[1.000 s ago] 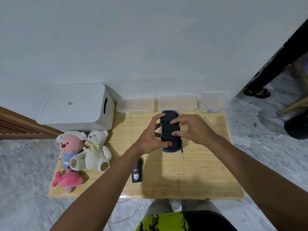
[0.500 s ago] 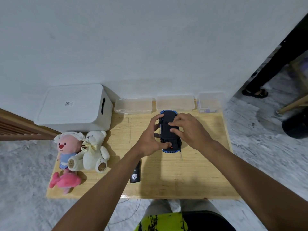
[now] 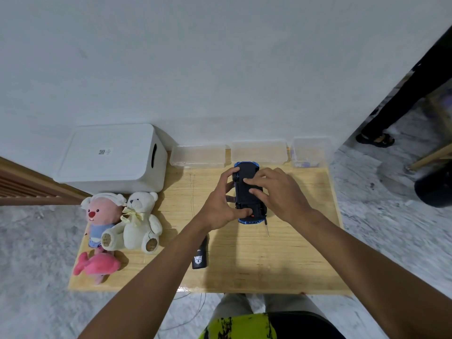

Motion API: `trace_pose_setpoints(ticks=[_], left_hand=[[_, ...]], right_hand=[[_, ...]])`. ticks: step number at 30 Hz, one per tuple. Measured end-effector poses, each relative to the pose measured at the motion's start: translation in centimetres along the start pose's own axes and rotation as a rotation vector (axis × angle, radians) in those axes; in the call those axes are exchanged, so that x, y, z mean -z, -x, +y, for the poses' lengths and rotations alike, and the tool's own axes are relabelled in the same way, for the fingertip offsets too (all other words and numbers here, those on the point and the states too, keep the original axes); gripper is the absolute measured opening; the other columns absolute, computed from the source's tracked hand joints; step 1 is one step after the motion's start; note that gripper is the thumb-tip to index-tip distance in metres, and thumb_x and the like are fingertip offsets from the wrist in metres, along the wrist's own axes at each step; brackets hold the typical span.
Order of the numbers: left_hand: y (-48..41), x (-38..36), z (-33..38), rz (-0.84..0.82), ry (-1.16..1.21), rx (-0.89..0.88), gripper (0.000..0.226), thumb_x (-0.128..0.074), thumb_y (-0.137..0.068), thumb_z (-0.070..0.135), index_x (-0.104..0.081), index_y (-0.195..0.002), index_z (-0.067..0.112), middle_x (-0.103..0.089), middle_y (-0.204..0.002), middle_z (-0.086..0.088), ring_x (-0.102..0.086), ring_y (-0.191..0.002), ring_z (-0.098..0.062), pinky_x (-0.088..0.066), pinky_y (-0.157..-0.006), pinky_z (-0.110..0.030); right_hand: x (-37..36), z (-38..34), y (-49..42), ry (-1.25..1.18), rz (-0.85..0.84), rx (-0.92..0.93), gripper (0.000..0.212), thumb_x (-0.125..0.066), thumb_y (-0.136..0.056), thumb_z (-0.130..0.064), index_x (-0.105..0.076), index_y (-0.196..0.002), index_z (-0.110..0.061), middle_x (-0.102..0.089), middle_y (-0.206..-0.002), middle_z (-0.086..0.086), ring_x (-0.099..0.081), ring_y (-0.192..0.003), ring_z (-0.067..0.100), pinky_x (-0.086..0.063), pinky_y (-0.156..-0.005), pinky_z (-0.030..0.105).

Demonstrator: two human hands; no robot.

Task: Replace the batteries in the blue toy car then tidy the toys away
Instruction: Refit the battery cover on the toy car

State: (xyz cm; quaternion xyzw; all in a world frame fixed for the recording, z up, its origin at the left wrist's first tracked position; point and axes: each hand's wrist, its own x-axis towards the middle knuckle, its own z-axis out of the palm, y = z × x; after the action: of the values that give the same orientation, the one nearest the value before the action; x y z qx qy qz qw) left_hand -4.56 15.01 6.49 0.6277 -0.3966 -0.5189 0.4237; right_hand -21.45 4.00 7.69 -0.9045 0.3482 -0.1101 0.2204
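Blue toy car [image 3: 242,198]: upside down, black underside up; at the far middle of the wooden table [image 3: 293,265], between the two hands, its far end just short of the clear tubs

Left hand [image 3: 217,206]: grips the car from the left; thumb pressed on the near end by the red spot, fingers curled round the far left wheel

Right hand [image 3: 281,192]: arched over the car from the right; two bent fingertips rest on the underside; thumb hidden, so a true grip cannot be told

Screwdriver [image 3: 266,228]: thin shaft lying on the table just near of the car's right corner

Black remote [image 3: 200,255]: flat on the table, partly under the left forearm

Soft toys: pink plush in a white cap [image 3: 102,211] and cream teddy bear [image 3: 139,216] sitting side by side, touching, at the left end; pink fish plush [image 3: 97,264] lying in front of them

White storage box [image 3: 110,157]: lid on, behind the plush toys against the wall

Clear tubs: three in a row along the wall [image 3: 198,156]; [image 3: 258,152]; [image 3: 309,151]
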Motion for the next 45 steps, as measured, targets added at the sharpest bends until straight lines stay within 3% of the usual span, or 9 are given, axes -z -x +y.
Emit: trace_pose_setpoints(ticks=[5,9,13,18,24,30,35,40,45], left_hand=[[0.1,0.0,-0.2,0.011,-0.009,0.012,0.105,-0.091,-0.072,0.005,-0.032,-0.148,0.046,-0.053,-0.147,0.007,-0.057,-0.129,-0.027,-0.058,-0.098,-0.046],[0.0,0.2,-0.1,-0.007,-0.022,0.003,0.104,-0.089,-0.074,0.002,-0.031,-0.149,0.046,-0.053,-0.146,0.003,-0.06,-0.123,-0.026,-0.061,-0.092,-0.036],[0.3,0.2,-0.4,-0.016,-0.022,0.031,0.104,-0.09,-0.073,0.003,-0.032,-0.147,0.048,-0.054,-0.146,0.001,-0.066,-0.113,-0.025,-0.062,-0.088,-0.039],[0.3,-0.4,-0.6,-0.011,-0.013,0.026,0.103,-0.089,-0.073,0.003,-0.033,-0.146,0.047,-0.053,-0.146,0.008,-0.057,-0.129,-0.031,-0.06,-0.094,-0.039],[0.4,-0.3,-0.8,-0.011,-0.015,0.022,0.103,-0.089,-0.073,0.002,-0.033,-0.147,0.046,-0.053,-0.147,0.007,-0.057,-0.129,-0.03,-0.061,-0.09,-0.034],[0.4,-0.3,-0.7,-0.024,-0.022,0.023,0.103,-0.089,-0.074,0.001,-0.031,-0.148,0.044,-0.054,-0.146,0.006,-0.061,-0.123,-0.027,-0.061,-0.085,-0.031],[0.2,0.2,-0.3,-0.001,-0.017,0.025,0.104,-0.09,-0.07,0.007,-0.032,-0.148,0.046,-0.054,-0.146,0.009,-0.057,-0.129,-0.024,-0.059,-0.096,-0.047],[-0.3,1.6,0.4,0.005,-0.012,0.011,0.103,-0.088,-0.073,0.003,-0.031,-0.149,0.044,-0.055,-0.143,0.005,-0.059,-0.125,-0.028,-0.058,-0.098,-0.046],[-0.3,2.1,0.4,0.021,0.004,0.032,0.105,-0.089,-0.072,0.004,-0.031,-0.147,0.048,-0.053,-0.144,0.001,-0.065,-0.113,-0.028,-0.057,-0.098,-0.051]], right_hand=[[0.1,-0.3,-0.2,0.037,-0.023,-0.006,0.035,-0.064,-0.096,-0.036,-0.063,-0.13,-0.039,-0.062,-0.118,-0.014,-0.054,-0.104,0.016,-0.034,-0.081,0.031],[0.3,-0.6,-0.2,0.059,-0.038,-0.005,0.04,-0.061,-0.097,-0.037,-0.057,-0.136,-0.041,-0.06,-0.121,-0.014,-0.054,-0.105,0.016,-0.039,-0.084,0.033],[0.2,-0.8,-0.1,0.065,-0.077,-0.028,0.037,-0.06,-0.097,-0.043,-0.06,-0.134,-0.04,-0.06,-0.119,-0.014,-0.052,-0.107,0.015,-0.032,-0.085,0.03],[-0.2,-1.4,-0.7,0.041,-0.036,-0.115,0.032,-0.063,-0.093,-0.049,-0.07,-0.123,-0.038,-0.065,-0.113,-0.01,-0.058,-0.105,0.017,-0.036,-0.087,0.035],[-1.0,-1.6,-0.3,-0.081,0.053,-0.189,0.024,-0.074,-0.086,-0.045,-0.077,-0.107,-0.035,-0.069,-0.103,-0.01,-0.065,-0.093,0.013,-0.051,-0.082,0.037],[-1.6,-2.0,-0.6,-0.201,0.11,-0.307,0.009,-0.077,-0.083,-0.041,-0.078,-0.091,-0.036,-0.067,-0.098,-0.009,-0.062,-0.088,0.012,-0.052,-0.079,0.038],[-1.7,-2.3,-1.2,-0.161,0.149,-0.268,0.018,-0.078,-0.083,-0.038,-0.075,-0.101,-0.036,-0.069,-0.098,-0.011,-0.063,-0.091,0.012,-0.053,-0.08,0.035],[-1.2,-2.1,-1.1,-0.192,0.132,-0.179,0.044,-0.077,-0.084,-0.034,-0.062,-0.125,-0.038,-0.07,-0.105,-0.017,-0.061,-0.093,0.008,-0.049,-0.084,0.03],[-0.3,-1.1,-0.5,-0.486,0.311,-0.239,0.035,-0.067,-0.094,-0.024,-0.064,-0.128,-0.031,-0.067,-0.106,-0.017,-0.065,-0.087,0.002,-0.049,-0.079,0.012]])
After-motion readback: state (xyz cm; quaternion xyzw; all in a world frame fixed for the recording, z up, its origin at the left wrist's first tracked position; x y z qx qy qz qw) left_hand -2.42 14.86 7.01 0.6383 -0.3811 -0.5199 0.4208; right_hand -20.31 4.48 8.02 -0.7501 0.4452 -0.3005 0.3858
